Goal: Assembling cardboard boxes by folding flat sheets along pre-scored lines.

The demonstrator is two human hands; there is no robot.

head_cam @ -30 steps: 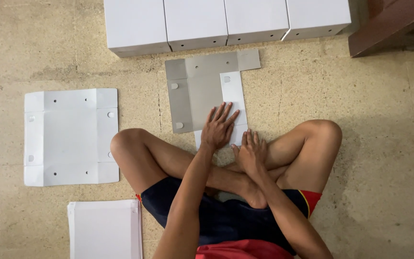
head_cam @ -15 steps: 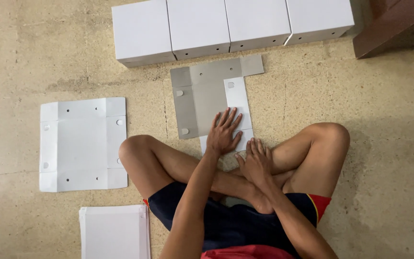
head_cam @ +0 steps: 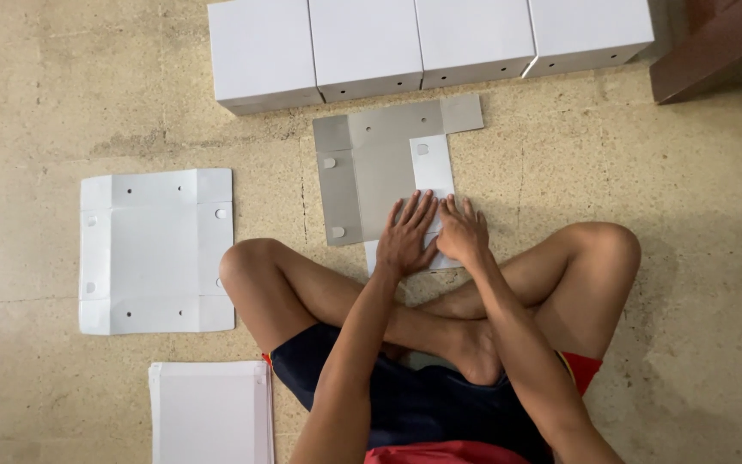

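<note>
Currently both hands, left hand (head_cam: 407, 235) and right hand (head_cam: 463, 230), are pressing flat, fingers spread, on the grey cardboard blank (head_cam: 380, 172), creasing its white flap (head_cam: 433, 167).

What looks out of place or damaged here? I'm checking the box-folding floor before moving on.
Nothing stands out: the grey sheet lies flat under both hands, the white boxes stand in a row, and the spare flat sheet looks intact.

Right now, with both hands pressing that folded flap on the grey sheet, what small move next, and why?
Probably slide both hands outward along the white flap to sharpen the crease. The grey sheet lies mostly flat with only this flap turned over, unlike the finished boxes behind.
</note>
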